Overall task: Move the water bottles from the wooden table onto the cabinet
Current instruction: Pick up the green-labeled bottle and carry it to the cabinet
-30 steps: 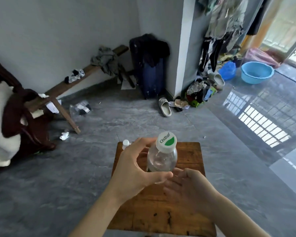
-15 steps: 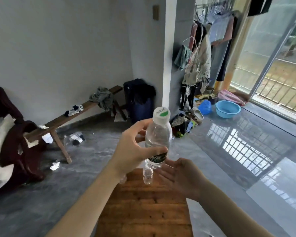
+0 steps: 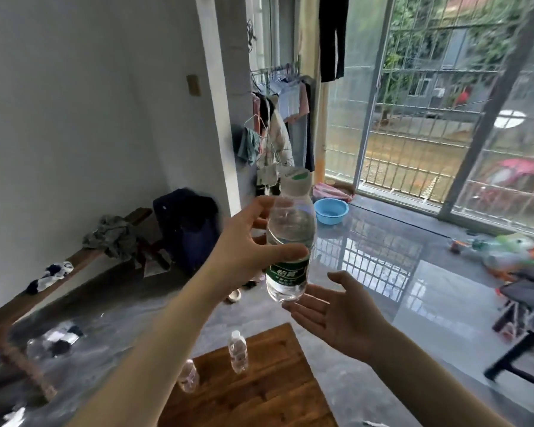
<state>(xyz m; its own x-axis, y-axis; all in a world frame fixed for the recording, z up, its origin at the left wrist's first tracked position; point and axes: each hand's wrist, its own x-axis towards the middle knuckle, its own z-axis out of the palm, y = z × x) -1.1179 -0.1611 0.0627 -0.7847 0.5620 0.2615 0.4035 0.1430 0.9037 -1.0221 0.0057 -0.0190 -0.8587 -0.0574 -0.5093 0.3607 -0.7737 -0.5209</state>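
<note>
My left hand (image 3: 244,251) grips a clear water bottle (image 3: 290,238) with a white cap and a green label, held upright in the air well above the wooden table (image 3: 269,392). My right hand (image 3: 336,315) is spread palm-up just below and to the right of the bottle's base, holding nothing. Two small clear bottles stand on the table: one (image 3: 238,351) near its far edge, another (image 3: 188,375) at its left edge. No cabinet is in view.
A wooden bench (image 3: 59,278) with clothes runs along the left wall, beside a dark suitcase (image 3: 185,229). A blue basin (image 3: 332,211) sits on the glossy grey floor by the barred window. Black furniture legs (image 3: 515,352) and toys are at the right.
My left hand has lifted the bottle higher and away from the table. The view has tilted up and turned right, toward the window. My right hand has opened wider below the bottle.
</note>
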